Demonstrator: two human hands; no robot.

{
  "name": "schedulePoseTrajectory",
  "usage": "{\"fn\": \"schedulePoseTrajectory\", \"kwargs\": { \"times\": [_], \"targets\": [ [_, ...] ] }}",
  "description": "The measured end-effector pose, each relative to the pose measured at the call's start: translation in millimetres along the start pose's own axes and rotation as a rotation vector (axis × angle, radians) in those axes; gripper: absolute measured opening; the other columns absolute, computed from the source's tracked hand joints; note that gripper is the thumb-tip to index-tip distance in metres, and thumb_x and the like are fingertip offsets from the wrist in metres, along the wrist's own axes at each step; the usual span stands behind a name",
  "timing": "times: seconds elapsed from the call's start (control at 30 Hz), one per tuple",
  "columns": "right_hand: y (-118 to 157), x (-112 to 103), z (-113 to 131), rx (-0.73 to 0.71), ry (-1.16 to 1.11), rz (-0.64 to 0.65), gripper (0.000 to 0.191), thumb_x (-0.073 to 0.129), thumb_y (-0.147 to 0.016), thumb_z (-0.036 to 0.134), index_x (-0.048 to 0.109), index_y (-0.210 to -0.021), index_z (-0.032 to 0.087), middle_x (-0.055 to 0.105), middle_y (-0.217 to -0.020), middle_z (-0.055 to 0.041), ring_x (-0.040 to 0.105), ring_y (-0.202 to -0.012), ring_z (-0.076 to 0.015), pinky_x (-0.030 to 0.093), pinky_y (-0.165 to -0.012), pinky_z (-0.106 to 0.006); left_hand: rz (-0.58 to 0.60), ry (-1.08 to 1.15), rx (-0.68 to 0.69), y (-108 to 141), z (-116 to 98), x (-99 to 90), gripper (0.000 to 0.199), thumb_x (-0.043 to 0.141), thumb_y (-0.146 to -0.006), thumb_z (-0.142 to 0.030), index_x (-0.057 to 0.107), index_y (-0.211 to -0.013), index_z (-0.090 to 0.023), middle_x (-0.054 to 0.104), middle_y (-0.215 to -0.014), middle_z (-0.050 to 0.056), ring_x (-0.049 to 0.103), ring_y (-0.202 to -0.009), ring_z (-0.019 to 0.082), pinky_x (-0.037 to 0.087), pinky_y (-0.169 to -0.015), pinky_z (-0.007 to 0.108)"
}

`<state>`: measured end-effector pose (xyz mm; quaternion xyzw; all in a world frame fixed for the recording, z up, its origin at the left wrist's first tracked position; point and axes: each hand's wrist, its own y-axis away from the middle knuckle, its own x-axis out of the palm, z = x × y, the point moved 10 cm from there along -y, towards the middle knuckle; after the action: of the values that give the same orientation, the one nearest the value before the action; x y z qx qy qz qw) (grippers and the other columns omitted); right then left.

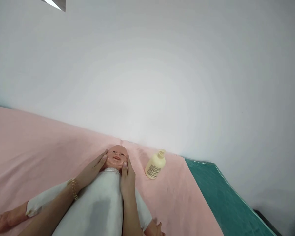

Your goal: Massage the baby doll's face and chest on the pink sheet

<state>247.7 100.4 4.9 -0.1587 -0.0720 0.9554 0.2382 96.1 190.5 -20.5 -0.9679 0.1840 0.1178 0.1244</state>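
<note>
A baby doll [95, 200] in a white garment lies on its back with its arms spread. Its bald head [118, 151] points away from me, face up. My left hand [92, 170] cups one side of the head, fingers stretched along the cheek. On the opposite side, my right hand [128, 177] presses against the cheek and jaw, its thumb near the chin. A gold bracelet [74, 189] circles my left wrist. Right of the doll's head stands a pale yellow bottle [155, 165] with printed text, slightly tilted in view.
Pink cloth [39, 147] spreads under the doll and the bottle. A green surface [226, 200] shows beyond its right edge. Behind rises a plain white wall [157, 72]. A dark edge [265, 221] shows at the lower right.
</note>
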Motion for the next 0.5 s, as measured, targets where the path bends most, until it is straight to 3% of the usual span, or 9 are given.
{"fn": "schedulePoseTrajectory", "kwargs": {
  "times": [0.1, 0.2, 0.27, 0.33, 0.43, 0.5],
  "targets": [
    [0, -4, 4, 0.021, -0.001, 0.030, 0.063, 0.039, -0.094, 0.054, 0.043, -0.144, 0.015, 0.040, -0.149, -0.0093, 0.035, -0.140, -0.0238, 0.027, -0.116, -0.041, -0.023, 0.021, -0.044, 1, 0, -4.3, 0.076, 0.027, -0.094, -0.062, 0.032, -0.149, -0.009, 0.038, -0.151, 0.014, 0.036, -0.139, 0.026, 0.027, -0.116, 0.042],
    [-1, -27, 20, -0.011, -0.011, -0.021, 0.060, 0.046, -0.092, 0.048, 0.047, -0.141, 0.013, 0.038, -0.151, -0.0101, 0.032, -0.141, -0.0249, 0.027, -0.116, -0.042, -0.212, -0.179, 0.023, 9, -29, -34.7, 0.075, 0.035, -0.091, -0.062, 0.037, -0.146, -0.010, 0.040, -0.149, 0.016, 0.035, -0.139, 0.032, 0.027, -0.115, 0.048],
    [-2, -53, 38, -0.059, -0.057, -0.098, 0.052, 0.046, -0.091, 0.045, 0.055, -0.133, 0.015, 0.051, -0.141, -0.0115, 0.047, -0.131, -0.0258, 0.038, -0.108, -0.041, -0.296, -0.267, 0.083, 19, -58, -54.8, 0.071, 0.039, -0.090, -0.062, 0.042, -0.144, -0.015, 0.043, -0.148, 0.013, 0.038, -0.137, 0.033, 0.032, -0.113, 0.048],
    [0, -83, 55, -0.109, -0.131, -0.174, 0.045, 0.044, -0.092, 0.045, 0.062, -0.122, 0.017, 0.063, -0.126, -0.0110, 0.063, -0.106, -0.0238, 0.049, -0.092, -0.038, -0.300, -0.275, 0.092, 29, -82, -67.2, 0.062, 0.040, -0.092, -0.061, 0.046, -0.140, -0.022, 0.048, -0.145, 0.006, 0.046, -0.130, 0.031, 0.040, -0.107, 0.044],
    [7, -129, 72, -0.171, -0.213, -0.308, 0.042, 0.046, -0.091, 0.044, 0.061, -0.122, 0.020, 0.063, -0.124, -0.0091, 0.064, -0.075, -0.0160, 0.050, -0.077, -0.031, -0.257, -0.199, 0.159, 40, -118, -65.4, 0.046, 0.044, -0.092, -0.058, 0.062, -0.118, -0.025, 0.062, -0.127, 0.003, 0.055, -0.119, 0.026, 0.046, -0.098, 0.033],
    [10, -150, 71, -0.164, -0.214, -0.358, 0.046, 0.048, -0.090, 0.041, 0.053, -0.132, 0.025, 0.057, -0.134, -0.0086, 0.060, -0.067, -0.0122, 0.049, -0.074, -0.030, -0.167, -0.144, 0.217, 38, -139, -43.3, 0.040, 0.043, -0.093, -0.055, 0.065, -0.094, -0.021, 0.069, -0.106, 0.004, 0.061, -0.106, 0.024, 0.048, -0.090, 0.030]
  ]
}}
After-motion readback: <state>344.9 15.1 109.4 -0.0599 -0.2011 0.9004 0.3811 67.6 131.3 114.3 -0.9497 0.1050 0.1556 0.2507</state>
